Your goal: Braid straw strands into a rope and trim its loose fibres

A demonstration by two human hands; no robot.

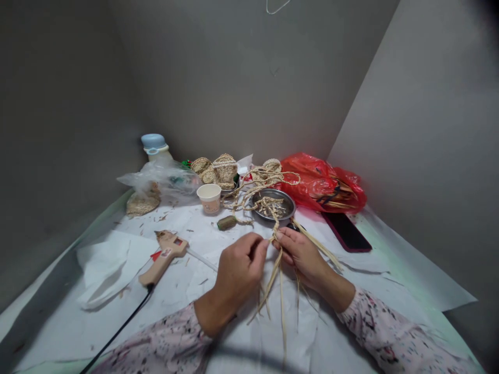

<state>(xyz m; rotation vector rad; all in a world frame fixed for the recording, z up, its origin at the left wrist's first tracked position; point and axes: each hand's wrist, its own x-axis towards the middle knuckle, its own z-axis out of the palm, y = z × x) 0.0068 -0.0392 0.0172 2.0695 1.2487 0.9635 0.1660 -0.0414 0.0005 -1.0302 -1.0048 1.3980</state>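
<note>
A braided straw cord (276, 224) runs from a metal bowl (286, 212) down to my two hands, where it splits into loose straw strands (282, 306) hanging toward me. My left hand (242, 265) is closed, thumb and fingers pinched on a strand at the left of the braid's end. Fingers of my right hand (302, 257) are closed around the braid's end from the right. More braided cord lies in a loose heap (261, 179) behind the bowl. A longer bundle of straw (317, 241) slants down past my right hand.
A glue gun (166, 257) with a black cable lies at the left, near crumpled white paper (103, 265). Farther back are a paper cup (209, 199), green spool (226, 223), clear plastic bag (163, 179), bottle (155, 145), coiled braids (225, 169), red bag (312, 179) and phone (346, 232).
</note>
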